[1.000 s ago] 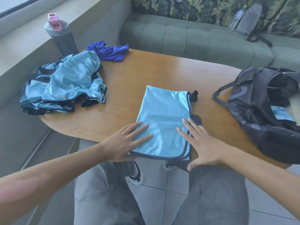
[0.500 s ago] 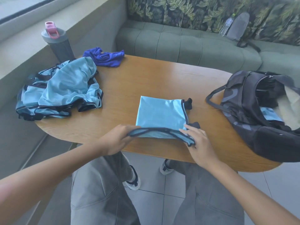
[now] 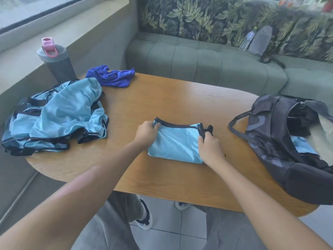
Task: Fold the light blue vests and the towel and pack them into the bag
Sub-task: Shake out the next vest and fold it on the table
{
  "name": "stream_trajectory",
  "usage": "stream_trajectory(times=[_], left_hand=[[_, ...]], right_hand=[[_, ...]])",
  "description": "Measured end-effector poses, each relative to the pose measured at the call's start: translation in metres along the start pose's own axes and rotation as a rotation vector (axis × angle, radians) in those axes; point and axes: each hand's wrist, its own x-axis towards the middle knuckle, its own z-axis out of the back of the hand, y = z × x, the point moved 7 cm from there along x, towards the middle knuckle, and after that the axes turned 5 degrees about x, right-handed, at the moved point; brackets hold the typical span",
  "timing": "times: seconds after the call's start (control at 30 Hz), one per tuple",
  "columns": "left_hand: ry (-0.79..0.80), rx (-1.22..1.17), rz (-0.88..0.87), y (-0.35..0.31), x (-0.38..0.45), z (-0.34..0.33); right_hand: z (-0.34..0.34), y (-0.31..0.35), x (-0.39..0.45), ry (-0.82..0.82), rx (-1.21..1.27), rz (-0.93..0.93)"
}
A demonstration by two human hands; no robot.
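Note:
A light blue vest with dark trim (image 3: 175, 142) lies folded into a small packet in the middle of the wooden table (image 3: 162, 98). My left hand (image 3: 146, 133) grips its far left corner and my right hand (image 3: 209, 145) grips its far right corner, both at the trimmed edge. A heap of unfolded light blue vests (image 3: 57, 114) lies at the table's left end. A dark blue towel (image 3: 111, 77) sits crumpled behind the heap. The dark bag (image 3: 288, 141) stands open at the right, with a piece of light blue cloth (image 3: 302, 146) showing inside it.
A grey shaker bottle with a pink lid (image 3: 55, 62) stands at the back left beside the window ledge. A green bench sofa (image 3: 207, 64) runs behind the table, with a grey pouch and a clear bottle (image 3: 259, 40) on it. My knees are under the near edge.
Both hands lifted the vest's near edge and carried it over to the far edge, folding the vest in half. The hands went from pressing flat to gripping the corners.

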Motion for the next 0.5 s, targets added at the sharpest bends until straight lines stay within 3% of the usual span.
stream_trajectory(times=[0.17, 0.3, 0.4, 0.5], left_hand=[[-0.177, 0.218, -0.027, -0.007, -0.010, 0.001], [-0.392, 0.511, -0.466, -0.041, -0.029, 0.004], [-0.124, 0.625, -0.684, -0.039, -0.031, -0.027], [0.100, 0.694, -0.697, -0.021, -0.029, -0.050]], right_hand=[[-0.003, 0.002, 0.005, -0.007, -0.084, -0.015], [-0.002, -0.004, 0.007, -0.016, -0.032, -0.035], [-0.004, -0.007, 0.009, -0.013, 0.005, -0.043], [-0.003, -0.013, 0.011, -0.006, 0.064, -0.047]])
